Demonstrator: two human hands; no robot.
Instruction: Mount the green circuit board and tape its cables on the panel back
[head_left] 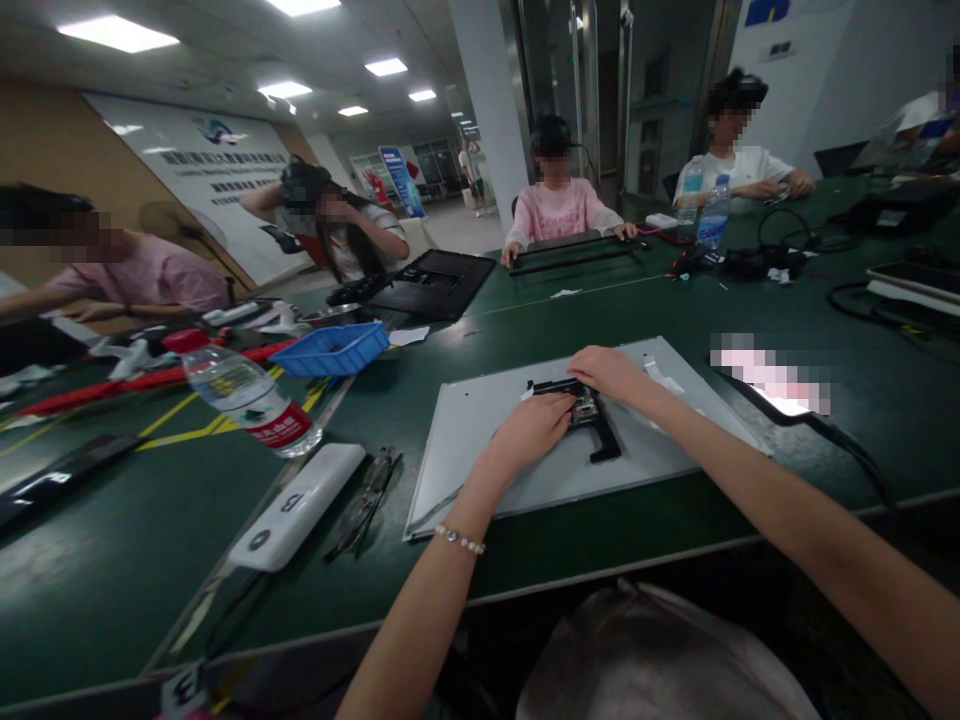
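A light grey flat panel (465, 440) lies on the green table in front of me. On it rests a black plastic bracket (609, 440) with a small green circuit board (584, 407) in its middle. My left hand (534, 428) reaches over the bracket's left side, its fingers closed together against the board. From the far right, my right hand (611, 374) bends its fingers down onto the upper edge of the board and bracket. Its fingertips are partly hidden. White tape strips (664, 378) stick to the panel beyond my right wrist.
Left of the panel are eyeglasses (365, 500), a white power bank (300, 508), a tilted water bottle (247, 400) and a blue tray (334, 350). A lit phone (772, 380) with a cable lies right. Across the table a person in pink (559, 212) holds a black frame (574, 255).
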